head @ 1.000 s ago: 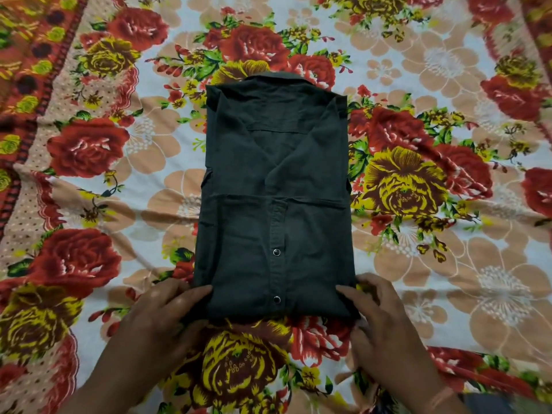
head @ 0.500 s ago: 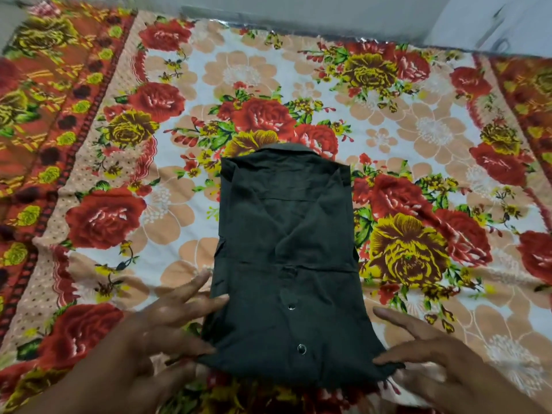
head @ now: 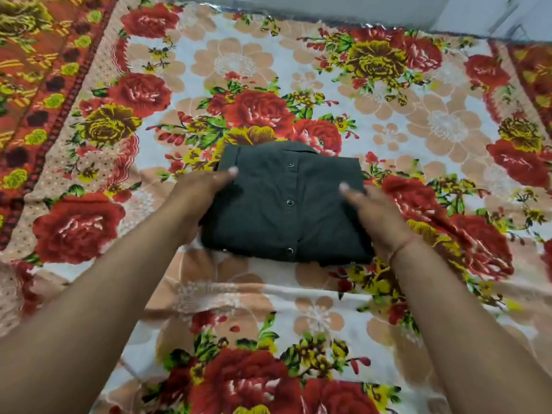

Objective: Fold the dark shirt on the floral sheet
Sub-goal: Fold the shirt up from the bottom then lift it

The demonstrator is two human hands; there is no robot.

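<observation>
While both arms reach forward, scene: a dark shirt [head: 286,204] lies folded on a floral sheet [head: 448,124], seen from the head view.
shirt shape: compact rectangle, folded in layers, lying flat near the sheet's middle.
shirt details: a row of three snap buttons [head: 289,202] runs down the top layer; a collar edge pokes out at the far side.
left hand [head: 197,195]: lies against the shirt's left edge, fingers [head: 230,171] stretched out flat over the far-left corner, touching the fabric, not pinching it.
right hand [head: 376,216]: lies against the shirt's right edge, fingers [head: 346,188] extended and resting on the top layer, spread, not gripping.
wrist: a thin thread band [head: 401,248] circles the right wrist.
sheet: red and yellow roses, peach flowers on white ground, with an orange patterned border at left; a low crease crosses it just nearer than the shirt.
background: pale wall [head: 328,7] past the sheet's far edge.
blur: both hands slightly soft.
</observation>
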